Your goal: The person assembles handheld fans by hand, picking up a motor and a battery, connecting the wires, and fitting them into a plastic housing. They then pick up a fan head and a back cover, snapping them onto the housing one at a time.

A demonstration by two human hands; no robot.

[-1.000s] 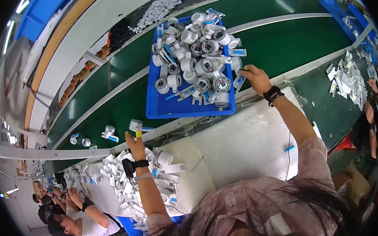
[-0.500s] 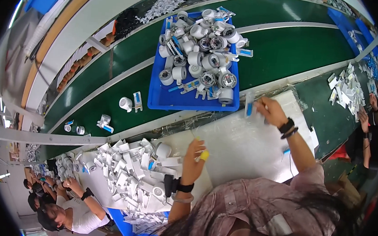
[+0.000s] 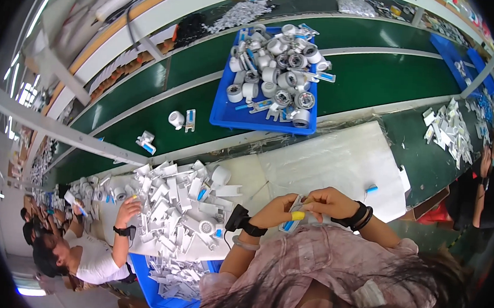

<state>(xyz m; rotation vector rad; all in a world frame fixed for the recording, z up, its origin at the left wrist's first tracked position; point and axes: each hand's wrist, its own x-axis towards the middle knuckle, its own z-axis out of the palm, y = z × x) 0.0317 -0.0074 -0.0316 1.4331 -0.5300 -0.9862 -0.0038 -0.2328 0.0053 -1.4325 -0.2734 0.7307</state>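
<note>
Close to my chest, my two hands meet over a small white plastic piece with a blue part (image 3: 289,225). My left hand (image 3: 277,211), a yellow cover (image 3: 297,215) on one finger, is closed on it from the left. My right hand (image 3: 330,203) has its fingers bent together at the upper end of the piece; exactly what they pinch is hidden. Beyond them lies a shiny pale work sheet (image 3: 327,154). At its right, a small blue part with a thin wire (image 3: 372,189) rests on the sheet.
A blue tray (image 3: 221,109) heaped with white round housings stands on the green conveyor (image 3: 372,80). White plastic parts (image 3: 169,197) are piled at my left, above a blue bin (image 3: 159,302). More white pieces (image 3: 446,131) lie right. A co-worker (image 3: 94,252) sits left; another person's arm (image 3: 483,182) shows right.
My right hand has come down from near the tray with the white and blue piece to meet my left hand, which has moved right. The view has shifted somewhat.
</note>
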